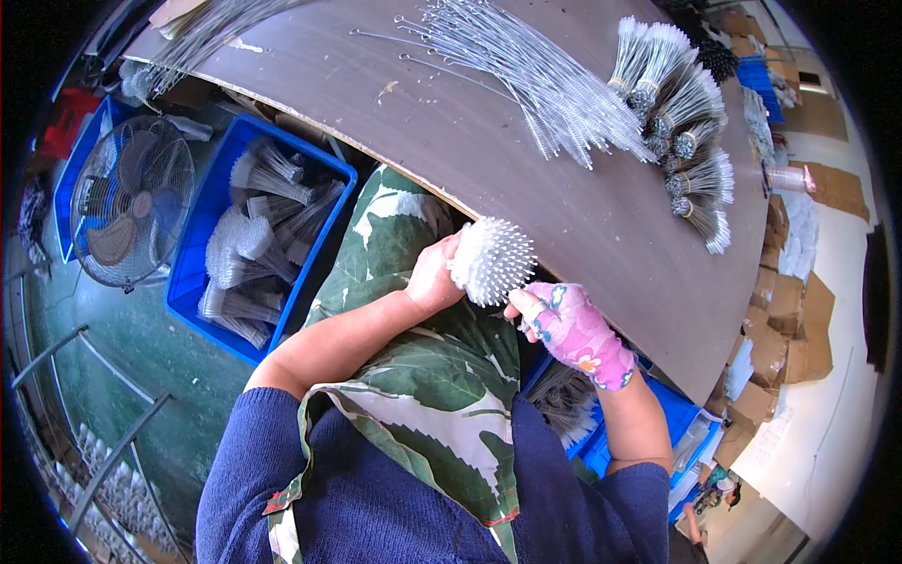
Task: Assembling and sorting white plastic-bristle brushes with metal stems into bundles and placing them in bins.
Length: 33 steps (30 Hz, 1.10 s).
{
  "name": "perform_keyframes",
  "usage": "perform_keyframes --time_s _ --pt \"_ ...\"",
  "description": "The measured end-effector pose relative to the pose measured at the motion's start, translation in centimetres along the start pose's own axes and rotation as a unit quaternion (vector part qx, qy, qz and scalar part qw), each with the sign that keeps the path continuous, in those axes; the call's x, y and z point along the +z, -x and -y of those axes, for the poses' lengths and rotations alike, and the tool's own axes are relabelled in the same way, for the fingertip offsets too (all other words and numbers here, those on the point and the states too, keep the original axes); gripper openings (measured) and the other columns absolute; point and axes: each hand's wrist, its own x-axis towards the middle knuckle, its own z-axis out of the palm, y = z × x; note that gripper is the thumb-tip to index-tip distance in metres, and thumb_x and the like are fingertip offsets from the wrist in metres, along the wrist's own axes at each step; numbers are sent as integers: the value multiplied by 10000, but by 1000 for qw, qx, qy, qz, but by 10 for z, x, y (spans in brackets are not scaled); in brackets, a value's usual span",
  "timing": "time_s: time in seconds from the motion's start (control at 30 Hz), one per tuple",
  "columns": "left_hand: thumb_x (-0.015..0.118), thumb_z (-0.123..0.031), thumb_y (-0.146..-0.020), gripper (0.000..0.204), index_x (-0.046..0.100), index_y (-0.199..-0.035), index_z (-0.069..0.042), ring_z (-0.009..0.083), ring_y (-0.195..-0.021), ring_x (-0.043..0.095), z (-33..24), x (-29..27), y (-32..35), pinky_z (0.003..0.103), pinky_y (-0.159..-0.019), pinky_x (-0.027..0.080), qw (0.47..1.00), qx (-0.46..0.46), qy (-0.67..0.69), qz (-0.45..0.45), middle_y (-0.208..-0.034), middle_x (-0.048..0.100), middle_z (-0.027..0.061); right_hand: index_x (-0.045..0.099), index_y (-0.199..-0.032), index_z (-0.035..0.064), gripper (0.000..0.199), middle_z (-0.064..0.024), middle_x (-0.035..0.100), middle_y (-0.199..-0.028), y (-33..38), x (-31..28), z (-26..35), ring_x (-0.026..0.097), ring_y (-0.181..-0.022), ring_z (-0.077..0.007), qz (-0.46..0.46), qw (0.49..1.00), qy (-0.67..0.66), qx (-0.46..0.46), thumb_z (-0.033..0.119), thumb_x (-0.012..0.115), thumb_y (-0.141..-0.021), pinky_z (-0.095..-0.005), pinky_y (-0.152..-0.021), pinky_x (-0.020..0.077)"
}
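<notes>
A round bundle of white-tipped brushes (493,261) sits near view centre, gripped by the bare left hand (434,274) at its nine o'clock. The right hand (569,329), in a pink floral fabric glove (590,346), has fingers curled at the bundle's four o'clock edge; any pinch cannot be confirmed. Loose silver wire brushes (554,99) lie at one o'clock on the grey-brown tabletop (601,226).

The glove (584,336) is pink with flowers, the apron (423,399) a green-and-white leaf print, the sweater (371,503) navy, that brush bundle (493,261) white, that bin (199,224) blue, the tabletop (629,230) grey-brown.
</notes>
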Motion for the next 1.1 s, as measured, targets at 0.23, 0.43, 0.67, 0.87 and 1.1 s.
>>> perform_keyframes --time_s 0.23,0.43,0.67,0.87,1.1 --pt "627 -158 -750 348 546 -1076 -67 332 -911 600 3 2 -1 369 -791 484 1000 -1 -21 10 -954 620 155 634 -792 2 295 -16 571 -656 1 -2 1 513 -563 -84 4 998 40 -45 248 511 -896 -241 -551 423" --pt "613 -152 -756 280 584 -1019 -61 302 -876 616 35 28 4 349 -782 490 991 -9 130 -15 -953 630 126 620 -858 -3 319 -4 555 -676 15 -5 -7 500 -589 -72 39 994 -101 9 273 476 -928 -231 -580 417" --pt "581 -139 -766 258 612 -1008 -55 259 -955 592 51 25 -1 353 -834 468 967 195 -162 26 -990 625 118 605 -943 21 372 20 534 -690 25 -4 -25 478 -591 -45 -5 972 -233 -8 370 479 -927 -201 -556 394" --pt "438 -177 -882 421 429 -1297 -111 303 -1226 397 10 0 -9 451 -1050 278 948 222 -205 101 -1314 427 131 447 -1232 20 594 -39 548 -1023 10 9 -41 453 -665 -39 -156 965 -152 -147 46 728 -710 -192 -601 389" --pt "555 -186 -842 448 463 -1269 -91 309 -1245 368 -34 -26 -13 424 -1068 229 958 247 -60 131 -1300 454 123 399 -1279 -5 705 -106 508 -1223 -7 12 -16 515 -1055 -169 -160 945 -73 -276 37 739 -662 -295 -896 415"
